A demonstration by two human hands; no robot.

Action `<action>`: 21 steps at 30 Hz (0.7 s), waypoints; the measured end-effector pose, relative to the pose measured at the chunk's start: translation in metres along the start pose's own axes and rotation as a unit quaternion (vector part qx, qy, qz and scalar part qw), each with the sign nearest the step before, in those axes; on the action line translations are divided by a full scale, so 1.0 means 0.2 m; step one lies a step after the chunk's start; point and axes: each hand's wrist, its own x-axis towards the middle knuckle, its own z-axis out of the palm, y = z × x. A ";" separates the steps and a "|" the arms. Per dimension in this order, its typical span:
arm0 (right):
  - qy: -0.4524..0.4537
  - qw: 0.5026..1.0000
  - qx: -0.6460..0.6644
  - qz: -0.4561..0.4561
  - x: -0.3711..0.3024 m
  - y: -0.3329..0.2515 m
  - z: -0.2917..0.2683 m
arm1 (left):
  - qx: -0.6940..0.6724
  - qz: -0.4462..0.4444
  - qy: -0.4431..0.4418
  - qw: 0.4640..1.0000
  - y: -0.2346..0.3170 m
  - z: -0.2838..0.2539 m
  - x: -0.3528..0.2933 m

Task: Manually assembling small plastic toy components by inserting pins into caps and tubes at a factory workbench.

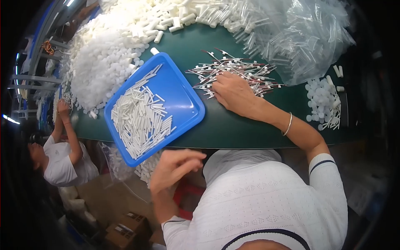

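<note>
My right hand (234, 92) reaches over a loose pile of thin rods with white collars and dark red ends (254, 75) on the green table. Its fingers bend down into the pile, and its fingertips are hidden, so what they pinch cannot be made out. My left hand (177, 166) hovers just off the table's near edge, index finger and thumb stretched forward with a gap between them. No object shows in it. Close by stands a blue tray (187, 102), tilted in view, with many short white tubes (139, 118) lying loose in it.
Heaps of white cylinders (137, 18) and translucent round caps (98, 62) cover the far left. A clear plastic bag (308, 41) of clear tubes lies far right. A smaller group of caps (320, 98) sits at right. Another person (66, 154) works at the left.
</note>
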 end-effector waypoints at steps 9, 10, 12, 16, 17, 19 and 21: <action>0.093 0.821 0.521 0.212 -0.08 -0.13 -0.23 | -0.166 0.124 0.205 0.957 0.01 0.20 0.59; 0.127 0.820 0.520 0.200 -0.10 -0.14 -0.21 | -0.173 0.119 0.180 0.961 0.00 0.20 0.61; 0.074 0.832 0.509 0.210 -0.12 -0.12 -0.24 | -0.126 0.105 0.177 0.970 0.00 0.17 0.59; 0.091 0.985 0.146 -0.016 -0.07 -0.12 -0.31 | 0.101 0.145 0.181 0.968 0.04 0.11 0.54; 0.045 0.993 0.101 -0.041 -0.06 -0.12 -0.34 | 0.136 0.174 0.182 0.958 0.06 0.10 0.53; 0.000 0.991 0.131 -0.031 -0.07 -0.13 -0.34 | 0.132 0.167 0.150 0.966 0.09 0.04 0.50; -0.023 0.979 0.202 -0.004 -0.07 -0.12 -0.36 | 0.090 0.131 0.058 0.986 0.18 -0.07 0.49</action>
